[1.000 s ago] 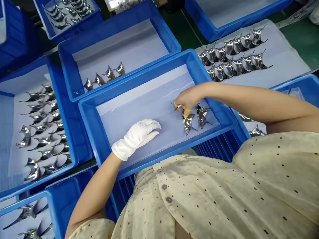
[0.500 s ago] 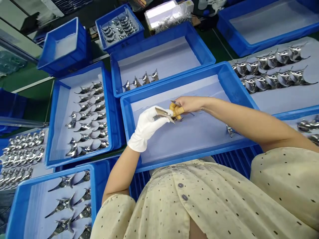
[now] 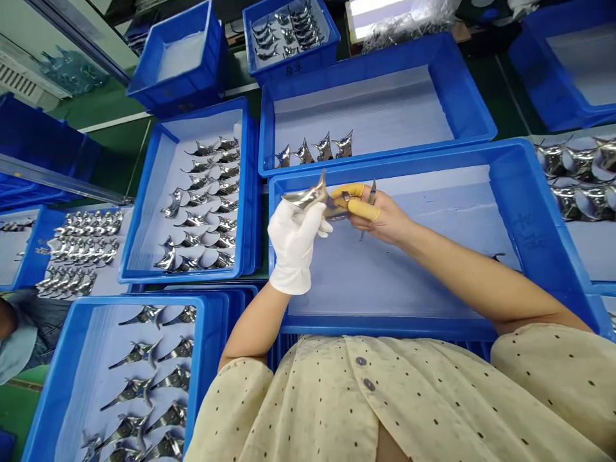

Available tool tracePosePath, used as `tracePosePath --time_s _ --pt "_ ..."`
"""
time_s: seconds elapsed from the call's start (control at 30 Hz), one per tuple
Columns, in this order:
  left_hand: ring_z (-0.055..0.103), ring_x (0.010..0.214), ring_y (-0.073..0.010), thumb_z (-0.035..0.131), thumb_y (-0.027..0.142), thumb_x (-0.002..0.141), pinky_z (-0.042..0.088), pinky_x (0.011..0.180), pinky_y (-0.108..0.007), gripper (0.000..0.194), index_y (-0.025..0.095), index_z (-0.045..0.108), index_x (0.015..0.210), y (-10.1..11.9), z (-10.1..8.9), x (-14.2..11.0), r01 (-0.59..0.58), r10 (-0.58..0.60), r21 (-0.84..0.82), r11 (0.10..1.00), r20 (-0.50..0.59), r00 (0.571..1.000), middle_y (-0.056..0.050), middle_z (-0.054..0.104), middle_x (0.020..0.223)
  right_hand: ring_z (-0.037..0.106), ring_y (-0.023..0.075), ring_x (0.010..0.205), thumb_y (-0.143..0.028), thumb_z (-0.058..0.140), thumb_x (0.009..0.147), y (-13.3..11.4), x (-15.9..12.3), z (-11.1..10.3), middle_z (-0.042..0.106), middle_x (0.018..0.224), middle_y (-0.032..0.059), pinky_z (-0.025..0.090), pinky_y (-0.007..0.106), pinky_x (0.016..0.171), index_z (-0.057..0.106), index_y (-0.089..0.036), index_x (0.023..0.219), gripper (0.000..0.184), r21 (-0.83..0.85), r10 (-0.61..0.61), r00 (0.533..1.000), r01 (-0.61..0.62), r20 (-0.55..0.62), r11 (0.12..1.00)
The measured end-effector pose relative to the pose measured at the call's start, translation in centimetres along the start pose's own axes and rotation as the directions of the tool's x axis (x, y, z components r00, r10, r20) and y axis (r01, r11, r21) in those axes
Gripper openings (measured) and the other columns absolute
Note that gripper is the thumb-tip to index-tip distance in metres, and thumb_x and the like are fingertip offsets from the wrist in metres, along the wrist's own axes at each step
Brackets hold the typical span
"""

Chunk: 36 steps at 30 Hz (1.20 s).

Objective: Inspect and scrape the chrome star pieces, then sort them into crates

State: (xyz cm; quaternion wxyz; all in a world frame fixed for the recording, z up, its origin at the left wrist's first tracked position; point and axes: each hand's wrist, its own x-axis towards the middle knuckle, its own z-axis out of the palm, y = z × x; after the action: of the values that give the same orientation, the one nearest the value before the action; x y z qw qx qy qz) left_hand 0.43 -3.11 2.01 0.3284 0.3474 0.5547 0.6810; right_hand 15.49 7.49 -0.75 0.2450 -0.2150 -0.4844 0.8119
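In its white glove, my left hand (image 3: 292, 247) grips a shiny curved metal part (image 3: 308, 196) with pointed ends, tilted above the lined blue tray (image 3: 385, 324). My right hand (image 3: 380, 213), with yellow finger cots on thumb and fingers, is closed at the part's right end. Its fingertips meet the metal there; a small metal piece shows between them, but I cannot tell whether it is separate. A slim pointed tool (image 3: 373, 191) stands between the fingers of that hand, its lower end below the palm. Another small metal piece (image 3: 498, 256) lies at the tray's right, partly behind my right forearm.
Behind is a blue tray (image 3: 375, 157) with several upright metal parts (image 3: 323, 147) along its front edge. To the left, trays (image 3: 126, 256) hold rows of similar parts (image 3: 192, 219). Longer pointed parts (image 3: 132, 389) lie lower left. More rows (image 3: 582, 162) stand at right. Another person's sleeve (image 3: 19, 346) shows far left.
The view has shifted, so the trays appear farther right. The metal part has been turned and its curved outer face now shows. The slim tool now points upward in my right hand.
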Motion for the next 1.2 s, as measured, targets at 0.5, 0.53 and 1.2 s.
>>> tracePosePath --time_s 0.5,0.53,1.2 --pt "0.063 0.069 -0.0141 0.102 0.047 0.071 0.055 0.071 -0.03 0.052 0.022 0.078 0.11 -2.3 -1.0 -1.0 0.1 -0.148 0.18 0.979 0.277 0.949 0.001 0.071 0.082 0.062 0.019 0.087 -0.064 0.08 0.091 -0.2 -1.1 0.5 0.068 0.093 0.0057 0.047 0.03 0.068 0.079 -0.022 0.116 0.05 -0.462 -0.201 0.964 0.1 -0.175 0.881" --pt "0.06 0.067 -0.0138 0.102 0.047 0.069 0.054 0.071 -0.03 0.052 0.022 0.077 0.108 -2.3 -0.9 -1.0 0.108 -0.16 0.194 0.975 0.277 0.948 0.002 0.067 0.078 0.065 0.0212 0.093 -0.062 0.079 0.092 -0.6 -1.4 0.7 0.071 0.101 0.0074 0.051 0.032 0.073 0.081 -0.023 0.115 0.045 -0.484 -0.226 0.962 0.127 -0.153 0.866" --pt "0.058 0.072 -0.0167 0.101 0.062 0.066 0.053 0.076 -0.033 0.053 0.023 0.075 0.091 -3.4 -1.0 -1.2 -0.019 -0.087 0.332 0.943 0.302 0.949 0.002 0.064 0.075 0.031 0.0058 0.059 -0.033 0.084 0.086 -0.4 -1.6 0.6 0.079 0.11 0.0016 0.029 0.028 0.056 0.086 -0.022 0.103 0.02 -0.446 -0.311 0.95 0.28 0.004 0.85"
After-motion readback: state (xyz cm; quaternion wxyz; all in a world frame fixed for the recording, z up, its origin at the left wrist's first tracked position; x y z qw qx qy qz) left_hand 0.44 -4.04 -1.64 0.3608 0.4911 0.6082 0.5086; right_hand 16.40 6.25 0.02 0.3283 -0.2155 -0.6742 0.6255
